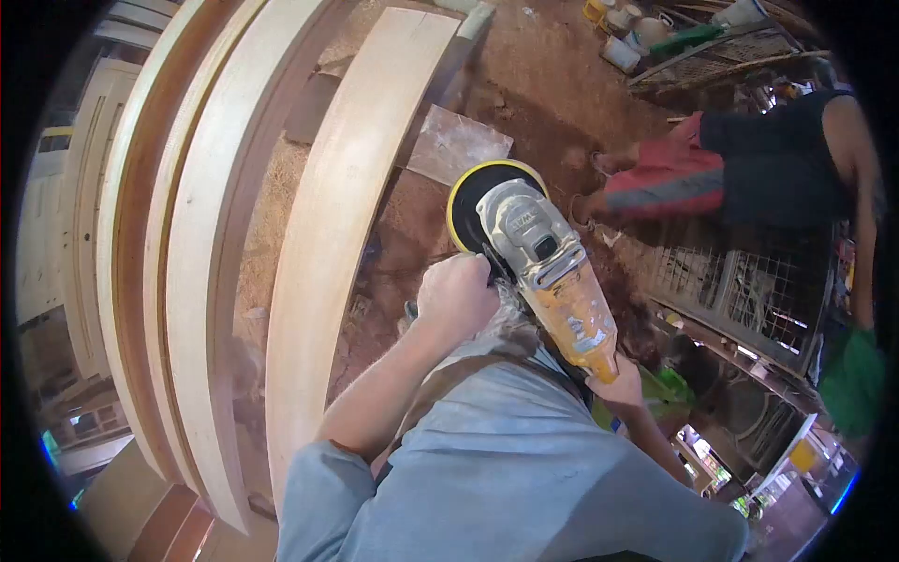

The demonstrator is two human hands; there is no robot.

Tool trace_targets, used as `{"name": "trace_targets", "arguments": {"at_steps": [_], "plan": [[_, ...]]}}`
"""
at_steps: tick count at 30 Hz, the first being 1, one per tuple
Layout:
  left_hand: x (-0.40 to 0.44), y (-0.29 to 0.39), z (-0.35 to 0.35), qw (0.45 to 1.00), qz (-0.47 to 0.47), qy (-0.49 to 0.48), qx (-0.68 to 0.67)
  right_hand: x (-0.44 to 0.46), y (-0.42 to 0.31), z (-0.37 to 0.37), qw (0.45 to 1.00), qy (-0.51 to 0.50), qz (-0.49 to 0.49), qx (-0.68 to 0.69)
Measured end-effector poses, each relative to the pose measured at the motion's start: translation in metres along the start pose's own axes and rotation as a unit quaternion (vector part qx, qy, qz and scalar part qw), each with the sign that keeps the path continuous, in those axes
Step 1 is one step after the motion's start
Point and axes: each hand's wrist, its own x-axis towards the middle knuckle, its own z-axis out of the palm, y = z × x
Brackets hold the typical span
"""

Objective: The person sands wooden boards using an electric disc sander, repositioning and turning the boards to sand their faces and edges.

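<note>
A yellow and grey disc sander is held across the front of my body. Its round black pad with a yellow rim points up and away from me. My left hand is closed at the side of the tool head, around what looks like a dark side handle. At the rear end of the yellow body, my right hand is wrapped around the grip, its fingers partly hidden. To the left of the sander lies a pale wooden board, and the pad is apart from it.
More long wooden planks stand on the left. A flat grey slab lies on the reddish dirt floor. At the right is another person in red and dark clothes, near a wire mesh rack. Containers sit at the back.
</note>
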Motion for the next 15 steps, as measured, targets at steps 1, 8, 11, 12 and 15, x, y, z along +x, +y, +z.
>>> {"name": "trace_targets", "arguments": {"at_steps": [1, 8, 11, 12, 15], "plan": [[0.001, 0.000, 0.000, 1.000, 0.003, 0.000, -0.002, 0.002, 0.008, 0.001, 1.000, 0.005, -0.012, -0.004], [0.004, 0.004, 0.000, 0.999, -0.021, -0.028, -0.013, 0.012, 0.008, -0.015, 0.998, -0.064, 0.002, 0.024], [0.010, -0.001, 0.003, 0.999, 0.007, -0.042, -0.014, 0.020, 0.018, -0.020, 0.987, -0.132, 0.093, 0.007], [0.011, 0.001, 0.004, 0.998, 0.004, -0.049, -0.030, 0.023, 0.019, -0.020, 0.986, -0.138, 0.099, 0.004], [0.014, -0.001, -0.003, 0.995, 0.030, -0.085, -0.043, 0.025, 0.006, -0.020, 0.989, -0.134, 0.039, 0.047]]}}
